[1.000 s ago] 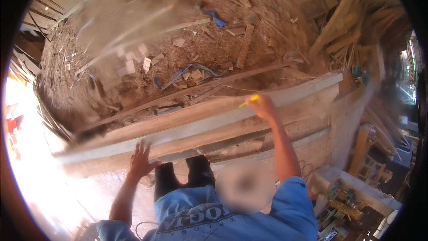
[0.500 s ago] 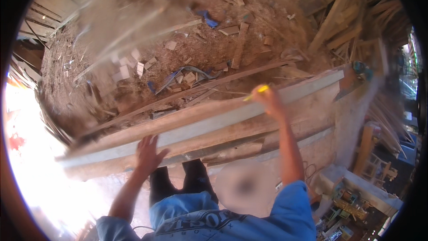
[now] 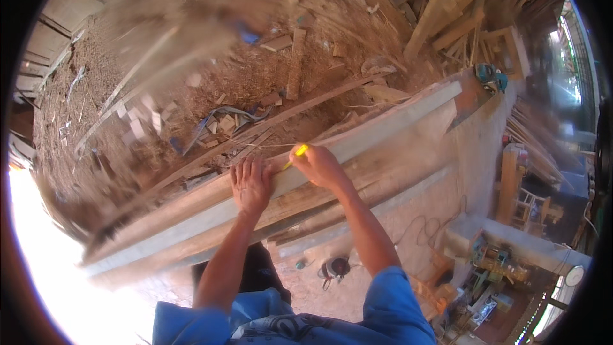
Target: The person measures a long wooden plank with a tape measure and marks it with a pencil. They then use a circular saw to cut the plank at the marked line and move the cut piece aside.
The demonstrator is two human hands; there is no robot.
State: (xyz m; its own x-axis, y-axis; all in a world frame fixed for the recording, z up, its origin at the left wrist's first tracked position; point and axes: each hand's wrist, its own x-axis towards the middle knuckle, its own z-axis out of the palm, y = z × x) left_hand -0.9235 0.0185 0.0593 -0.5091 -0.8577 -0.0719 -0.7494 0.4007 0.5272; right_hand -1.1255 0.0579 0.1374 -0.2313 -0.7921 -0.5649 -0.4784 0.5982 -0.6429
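My right hand (image 3: 319,166) is closed around a small bright yellow hand tool (image 3: 301,150), whose exact kind I cannot make out. A thin yellow end of it pokes out below the fist, toward the long board. Close beside it, my left hand (image 3: 251,185) lies flat on the board's far part, fingers spread, thumb toward the tool. Beneath both hands runs the long wooden board, with a pale grey strip (image 3: 377,133) along it. It slants from lower left to upper right.
A green power tool (image 3: 490,78) sits at the board's far right end. Beyond the board, wood offcuts (image 3: 227,123) and shavings cover the ground. A lumber pile (image 3: 440,19) stands at upper right. A cord (image 3: 418,220) and a dark round object (image 3: 335,268) lie on the near floor.
My left hand has moved right and farther out onto the board. My right hand has come left with the yellow tool, down to the board beside it. The view has shifted.
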